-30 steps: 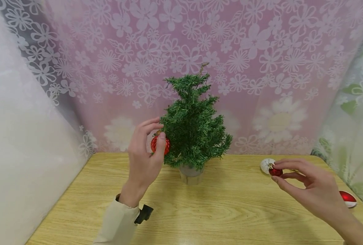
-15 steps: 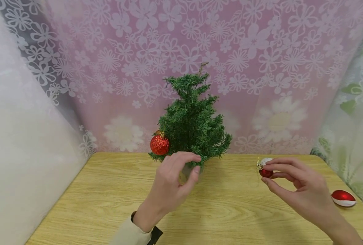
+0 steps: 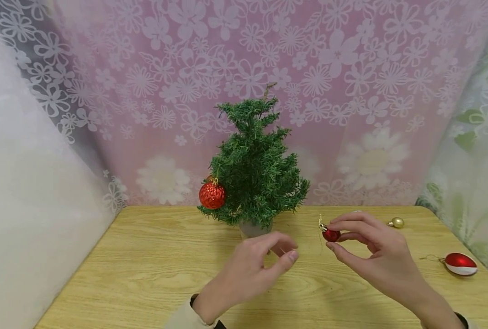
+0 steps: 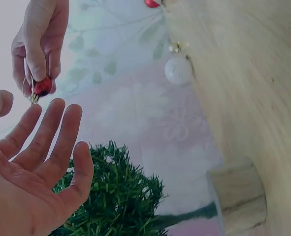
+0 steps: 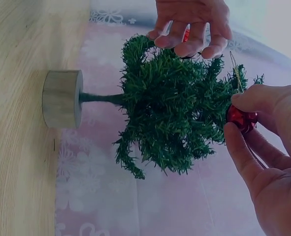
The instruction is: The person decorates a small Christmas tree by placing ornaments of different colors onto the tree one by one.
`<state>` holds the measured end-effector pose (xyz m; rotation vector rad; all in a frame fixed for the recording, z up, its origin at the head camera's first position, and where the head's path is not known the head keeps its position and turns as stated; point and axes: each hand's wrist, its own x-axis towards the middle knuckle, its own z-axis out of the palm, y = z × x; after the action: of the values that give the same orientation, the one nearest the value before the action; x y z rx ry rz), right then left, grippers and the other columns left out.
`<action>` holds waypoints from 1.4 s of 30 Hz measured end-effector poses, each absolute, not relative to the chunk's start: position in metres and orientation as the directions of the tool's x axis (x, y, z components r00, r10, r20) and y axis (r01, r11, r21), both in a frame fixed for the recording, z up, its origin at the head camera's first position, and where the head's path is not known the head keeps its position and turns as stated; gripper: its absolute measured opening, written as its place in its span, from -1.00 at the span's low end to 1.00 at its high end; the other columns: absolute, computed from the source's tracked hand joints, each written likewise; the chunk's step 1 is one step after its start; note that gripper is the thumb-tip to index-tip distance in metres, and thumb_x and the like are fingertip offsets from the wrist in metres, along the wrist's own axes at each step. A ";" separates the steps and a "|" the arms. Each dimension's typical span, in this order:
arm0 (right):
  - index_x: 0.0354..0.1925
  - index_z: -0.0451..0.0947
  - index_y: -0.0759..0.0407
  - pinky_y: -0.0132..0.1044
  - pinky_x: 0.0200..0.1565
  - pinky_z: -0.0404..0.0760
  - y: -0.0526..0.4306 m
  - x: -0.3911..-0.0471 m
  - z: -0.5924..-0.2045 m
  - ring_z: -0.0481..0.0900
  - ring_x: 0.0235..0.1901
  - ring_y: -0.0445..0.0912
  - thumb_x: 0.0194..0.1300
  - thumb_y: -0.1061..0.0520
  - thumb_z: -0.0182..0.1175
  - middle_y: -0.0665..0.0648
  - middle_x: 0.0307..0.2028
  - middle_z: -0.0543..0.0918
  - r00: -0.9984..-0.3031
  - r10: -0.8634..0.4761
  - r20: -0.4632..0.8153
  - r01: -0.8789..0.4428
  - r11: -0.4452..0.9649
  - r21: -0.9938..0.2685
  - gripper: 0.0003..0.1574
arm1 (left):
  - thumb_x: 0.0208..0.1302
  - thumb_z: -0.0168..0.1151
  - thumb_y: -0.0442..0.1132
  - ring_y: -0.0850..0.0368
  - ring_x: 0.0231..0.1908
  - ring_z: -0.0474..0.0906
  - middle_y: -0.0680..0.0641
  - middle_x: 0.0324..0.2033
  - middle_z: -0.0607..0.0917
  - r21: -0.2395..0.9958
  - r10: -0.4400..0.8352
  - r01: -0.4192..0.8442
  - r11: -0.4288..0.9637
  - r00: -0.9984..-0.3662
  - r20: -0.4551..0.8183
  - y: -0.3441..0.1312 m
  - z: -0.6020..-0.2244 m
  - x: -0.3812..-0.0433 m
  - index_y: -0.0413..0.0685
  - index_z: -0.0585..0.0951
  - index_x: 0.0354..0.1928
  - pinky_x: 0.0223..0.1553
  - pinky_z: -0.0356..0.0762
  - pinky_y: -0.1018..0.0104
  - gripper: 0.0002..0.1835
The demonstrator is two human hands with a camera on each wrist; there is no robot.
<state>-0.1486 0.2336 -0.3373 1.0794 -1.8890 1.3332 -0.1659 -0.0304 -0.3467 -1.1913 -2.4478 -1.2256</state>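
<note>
Between thumb and fingertips, my right hand (image 3: pixel 375 256) pinches a small dark red bauble (image 3: pixel 331 234) with a gold cap and a thin gold loop. My left hand (image 3: pixel 256 262) holds nothing; its fingers are spread and relaxed in the left wrist view, pointing toward the bauble. Behind the hands stands a small green artificial Christmas tree (image 3: pixel 256 164) on a round wooden base (image 5: pixel 61 99). A larger shiny red bauble (image 3: pixel 212 195) hangs on the tree's left side, with a bit of gold showing behind it.
On the table (image 3: pixel 137 269) to the right lie a red and white drop-shaped ornament (image 3: pixel 460 264) and a small gold bauble (image 3: pixel 398 223). A white bauble (image 4: pixel 178 71) sits near the back, mostly hidden behind my right hand in the head view. A floral curtain (image 3: pixel 252 55) hangs behind.
My left hand has left the hanging red bauble and moved right and down toward the other hand. My right hand has carried the small red bauble leftward, uncovering the gold bauble.
</note>
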 end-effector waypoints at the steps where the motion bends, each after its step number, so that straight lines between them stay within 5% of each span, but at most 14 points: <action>1: -0.02 0.62 0.50 -0.46 -0.09 0.71 0.232 -0.149 -0.337 0.74 -0.09 -0.19 0.22 0.31 0.42 0.25 -0.03 0.64 -0.498 -0.285 0.819 -0.867 0.168 -0.469 -0.61 | 0.59 0.00 0.09 0.48 -0.18 0.63 0.25 -0.20 0.75 0.631 0.591 0.698 0.340 -0.680 0.434 -0.030 -0.347 -0.166 0.23 0.63 0.02 -0.15 0.59 0.51 -0.74; 13: 0.02 0.62 0.41 -0.47 -0.10 0.71 0.213 -0.149 -0.343 0.70 -0.03 -0.21 0.25 0.31 0.41 0.23 -0.03 0.65 -0.470 -0.335 0.816 -0.883 0.162 -0.441 -0.62 | 0.53 0.14 0.04 0.49 -0.20 0.62 0.21 -0.23 0.77 0.782 0.576 0.559 0.275 -0.747 0.332 -0.027 -0.348 -0.161 0.25 0.65 -0.11 -0.09 0.59 0.45 -0.85; 21: 0.00 0.66 0.21 -0.49 -0.16 0.70 0.206 -0.141 -0.343 0.69 -0.11 -0.28 -0.07 0.62 0.44 0.10 -0.05 0.64 -0.550 -0.349 0.759 -0.832 0.306 -0.463 -0.35 | 0.48 0.23 -0.13 0.38 -0.33 0.65 0.08 -0.31 0.78 0.796 0.454 0.573 0.196 -0.772 0.444 -0.036 -0.348 -0.165 0.10 0.66 -0.14 -0.17 0.67 0.38 -0.92; 27: 0.01 0.65 0.11 -0.47 -0.19 0.72 0.202 -0.137 -0.344 0.68 -0.13 -0.30 -0.07 0.66 0.38 0.00 -0.04 0.61 -0.619 -0.354 0.701 -0.782 0.357 -0.511 -0.28 | 0.46 0.24 -0.21 0.36 -0.41 0.62 0.05 -0.36 0.75 0.739 0.345 0.651 0.171 -0.743 0.574 -0.040 -0.346 -0.168 0.04 0.65 -0.16 -0.27 0.68 0.36 -0.96; 33: -0.02 0.64 0.10 -0.44 -0.25 0.73 0.200 -0.138 -0.349 0.65 -0.15 -0.26 -0.04 0.67 0.35 0.04 -0.04 0.59 -0.618 -0.337 0.710 -0.785 0.307 -0.538 -0.31 | 0.48 0.21 -0.24 0.36 -0.40 0.65 0.04 -0.37 0.75 0.730 0.318 0.666 0.152 -0.732 0.602 -0.041 -0.345 -0.169 0.06 0.63 -0.15 -0.33 0.69 0.36 -0.96; 42: -0.20 0.58 0.01 -0.40 -0.34 0.72 0.195 -0.137 -0.347 0.63 -0.26 -0.27 0.13 0.56 0.35 -0.03 -0.18 0.61 -0.667 -0.334 0.666 -0.745 0.317 -0.587 -0.51 | 0.48 0.22 -0.23 0.37 -0.41 0.65 0.04 -0.37 0.77 0.671 0.330 0.723 0.165 -0.681 0.654 -0.038 -0.346 -0.169 0.03 0.64 -0.14 -0.28 0.68 0.40 -0.96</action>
<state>-0.1374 0.1947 -0.3471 0.9557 -2.1652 1.3058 -0.1689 -0.0377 -0.3460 -1.0023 -2.0915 -1.5234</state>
